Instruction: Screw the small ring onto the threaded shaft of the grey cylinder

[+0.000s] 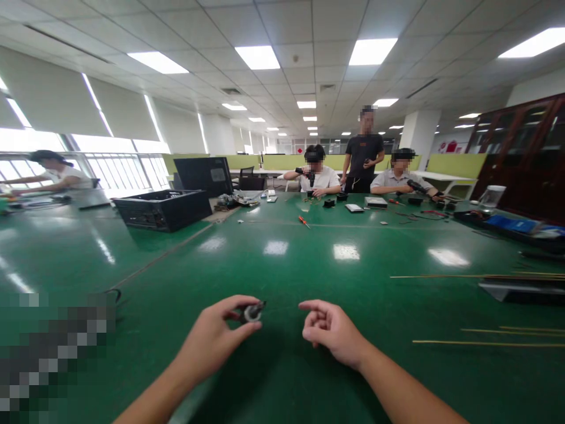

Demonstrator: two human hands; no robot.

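Observation:
My left hand (220,330) grips a small round part (252,312), dark with a pale ring, between thumb and fingers above the green table (273,265). A short dark tip sticks out of the part at its upper right. To the right, apart from it, is my right hand (331,330). Its index finger points left toward the part, the other fingers are curled loosely, and nothing shows between them. Farther off, an orange screwdriver (303,221) lies on the table.
Thin sticks (468,343) lie at the right, near a grey metal piece (521,291). An open black case (163,209) stands at the back left. Two people sit across the table and another stands behind; one more person is at far left.

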